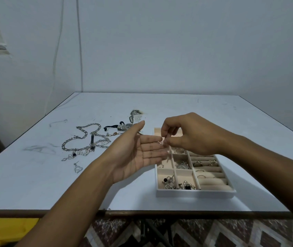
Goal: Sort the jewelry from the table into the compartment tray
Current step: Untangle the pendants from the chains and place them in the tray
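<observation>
Right fingers (167,139) pinching small earring (160,143)

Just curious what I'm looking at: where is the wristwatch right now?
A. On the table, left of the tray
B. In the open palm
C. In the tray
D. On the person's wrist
A: the wristwatch lies on the table, just beyond the left hand and left of the tray.

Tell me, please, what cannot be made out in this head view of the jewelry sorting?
- Small silver piece in the right hand grip: too tiny to identify.
- Far compartments of the tray: hidden behind both hands.
- Watch: partly covered by left hand fingertips.
- Chains: tangled, count unclear.
</observation>
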Demonstrator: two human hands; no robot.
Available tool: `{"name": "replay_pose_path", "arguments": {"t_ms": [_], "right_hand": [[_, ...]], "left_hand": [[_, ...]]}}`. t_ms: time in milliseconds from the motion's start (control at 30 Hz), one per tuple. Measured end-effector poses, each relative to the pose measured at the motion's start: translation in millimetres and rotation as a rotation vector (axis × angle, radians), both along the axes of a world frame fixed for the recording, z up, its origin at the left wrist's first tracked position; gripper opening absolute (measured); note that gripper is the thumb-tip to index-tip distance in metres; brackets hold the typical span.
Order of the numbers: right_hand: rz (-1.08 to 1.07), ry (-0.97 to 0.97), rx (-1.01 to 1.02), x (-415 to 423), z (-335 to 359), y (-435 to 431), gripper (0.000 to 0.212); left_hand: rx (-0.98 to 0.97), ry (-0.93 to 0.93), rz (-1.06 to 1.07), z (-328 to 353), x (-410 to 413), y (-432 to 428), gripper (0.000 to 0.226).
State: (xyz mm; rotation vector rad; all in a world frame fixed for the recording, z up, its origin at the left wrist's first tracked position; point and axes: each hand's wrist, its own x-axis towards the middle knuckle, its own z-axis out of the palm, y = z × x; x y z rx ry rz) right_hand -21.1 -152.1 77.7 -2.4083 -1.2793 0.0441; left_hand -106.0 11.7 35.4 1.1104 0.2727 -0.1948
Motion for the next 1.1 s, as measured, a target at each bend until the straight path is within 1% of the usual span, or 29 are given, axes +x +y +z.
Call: {"name": "replay_pose_path", "arguments": {"t_ms": [300, 367, 433, 533, 633, 733, 867, 967, 1033, 1100], "right_hand": [[-0.026, 0.012, 0.045, 2.2, -1.2, -1.5, 0.008], [-0.020, 0.024, 0.048, 1.5, -2.2, 1.4, 0.008], [-0.004, 0.032, 0.042, -1.1, -3.0, 9.4, 0.008], [0.030, 0.041, 0.027, -6.8, -7.1, 30.2, 0.009], [0.070, 0.057, 0.004, -14.1, -14.4, 55.3, 0.010], [0.124, 0.053, -0.083, -19.6, -23.3, 77.5, 0.014], [0.150, -0.014, -0.258, -21.8, -36.8, 100.3, 0.023], [0.143, -0.071, -0.328, -22.1, -43.1, 111.3, 0.025], [0.143, -0.102, -0.348, -20.5, -44.7, 115.1, 0.027], [0.145, -0.109, -0.369, -17.4, -44.7, 117.2, 0.024]], "left_hand": [[0.020, -0.015, 0.048, 4.8, -14.3, 10.3, 0.061], [0.041, -0.060, 0.100, 6.1, -21.9, 15.8, 0.056], [0.087, -0.126, 0.207, 6.6, -32.5, 26.0, 0.047], [0.255, -0.196, 0.385, 4.4, -49.6, 50.7, 0.036], [0.473, -0.231, 0.489, 0.8, -67.7, 76.2, 0.031], [0.771, -0.252, 0.532, -2.7, -83.6, 92.7, 0.026], [1.053, -0.254, 0.537, -10.2, -94.0, 104.6, 0.020], [1.114, -0.252, 0.515, -15.3, -95.8, 105.8, 0.017], [1.125, -0.261, 0.496, -18.0, -93.8, 103.7, 0.017], [1.112, -0.268, 0.484, -20.0, -90.5, 101.0, 0.016]]}}
